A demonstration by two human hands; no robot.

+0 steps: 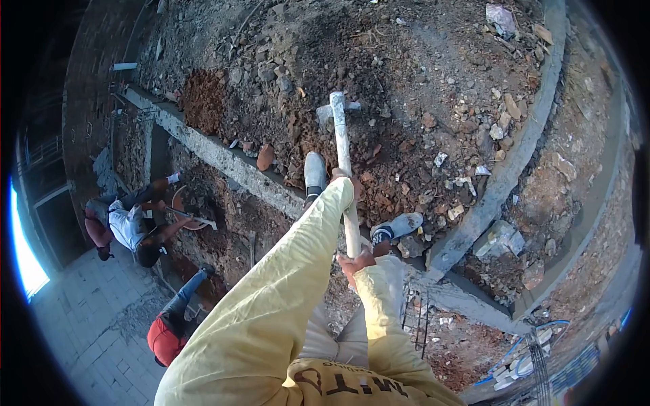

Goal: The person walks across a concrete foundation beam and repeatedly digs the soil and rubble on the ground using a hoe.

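Observation:
Both my hands grip the pale wooden handle of a hoe [343,145], held out over the dirt in front of me. My left hand [346,178] is closed round the middle of the handle, partly covered by its yellow sleeve. Lower down, near the handle's end, my right hand [356,264] is wrapped round it. The grey metal head [326,114] shows on both sides of the handle's far end, against dark soil; whether it touches the ground I cannot tell. My dusty shoes [315,173] stand on either side of the handle.
Concrete beams [210,150] border the dirt on the left and right [504,193]. Stones and rubble lie about, including a reddish stone [265,157]. At left, a person in a light shirt [127,227] handles a tool; another wears red [166,340]. Rebar [420,318] stands at lower right.

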